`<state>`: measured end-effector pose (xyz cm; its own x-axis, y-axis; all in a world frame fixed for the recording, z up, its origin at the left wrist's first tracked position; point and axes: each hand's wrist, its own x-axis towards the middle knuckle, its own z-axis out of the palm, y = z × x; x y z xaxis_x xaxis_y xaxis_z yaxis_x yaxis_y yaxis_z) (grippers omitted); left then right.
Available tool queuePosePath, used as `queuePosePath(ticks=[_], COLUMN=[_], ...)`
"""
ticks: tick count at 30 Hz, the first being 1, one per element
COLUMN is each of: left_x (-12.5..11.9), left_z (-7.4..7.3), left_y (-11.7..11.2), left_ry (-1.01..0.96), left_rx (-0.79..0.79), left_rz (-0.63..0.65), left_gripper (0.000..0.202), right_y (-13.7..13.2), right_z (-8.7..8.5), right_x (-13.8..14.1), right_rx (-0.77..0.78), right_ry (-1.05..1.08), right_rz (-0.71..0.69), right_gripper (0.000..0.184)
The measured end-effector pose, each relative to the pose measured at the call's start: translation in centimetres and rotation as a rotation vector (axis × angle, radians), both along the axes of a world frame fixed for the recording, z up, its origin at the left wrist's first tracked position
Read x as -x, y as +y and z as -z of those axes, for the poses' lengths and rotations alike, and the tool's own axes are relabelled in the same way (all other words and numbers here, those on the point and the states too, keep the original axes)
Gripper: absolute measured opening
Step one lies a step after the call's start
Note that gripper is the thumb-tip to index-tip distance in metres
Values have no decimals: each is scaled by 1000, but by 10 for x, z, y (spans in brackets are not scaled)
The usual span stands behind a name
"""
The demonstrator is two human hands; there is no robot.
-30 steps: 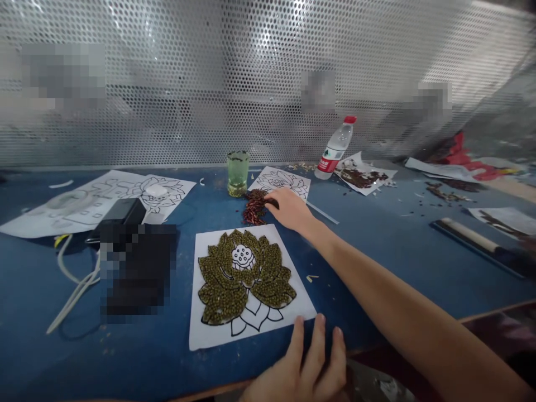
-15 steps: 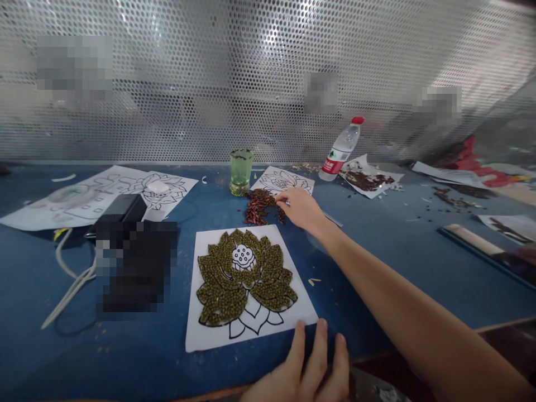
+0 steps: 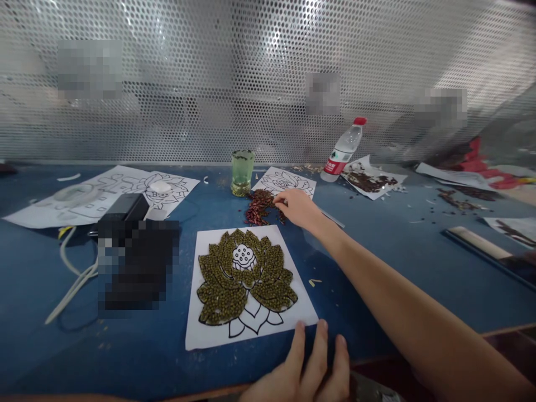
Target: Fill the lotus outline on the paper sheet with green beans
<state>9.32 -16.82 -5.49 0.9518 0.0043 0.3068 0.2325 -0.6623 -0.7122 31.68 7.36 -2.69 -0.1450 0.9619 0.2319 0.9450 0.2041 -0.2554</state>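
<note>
My right hand (image 3: 298, 207) reaches across the blue table (image 3: 397, 257) to the right edge of a pile of red beans (image 3: 257, 205), its fingertips pinched together among the beans. My left hand (image 3: 307, 371) lies flat at the near edge, fingers spread. Its fingertips touch the lower right corner of a white sheet (image 3: 209, 335). That sheet bears a lotus outline mostly filled with green beans (image 3: 234, 279); the centre pod and the lowest petals are bare.
A green glass (image 3: 242, 172) and a blank lotus sheet (image 3: 288, 181) lie behind the pile. A water bottle (image 3: 344, 149) leans at the perforated metal screen (image 3: 209, 84). A black device (image 3: 125, 206), a white cable (image 3: 73, 285) and papers (image 3: 84, 195) are at left.
My right hand has slid from the top of the red bean pile to its right edge and its fingers have drawn together. My left hand has stayed put.
</note>
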Motion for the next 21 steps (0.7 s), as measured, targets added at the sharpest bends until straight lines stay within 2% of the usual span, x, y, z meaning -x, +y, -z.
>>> queuePosePath(ticks=[2, 6, 10, 14, 21], left_x=[-1, -3, -2, 0, -1], left_z=[2, 6, 3, 0, 2], left_y=[1, 2, 1, -1, -1], left_ry=[-35, -52, -79, -34, -88], left_rx=[8, 19, 61, 37, 55], left_rz=[29, 22, 31, -2, 6], left_gripper=[48, 47, 46, 48, 46], right_y=[2, 6, 6, 7, 9], right_z=[1, 3, 3, 3, 6], right_x=[0, -1, -3, -5, -1], right_rx=[26, 54, 52, 61, 55], right_ry=[-15, -40, -59, -64, -58], right_rz=[3, 8, -13, -33, -12], right_gripper=[13, 25, 24, 24, 29])
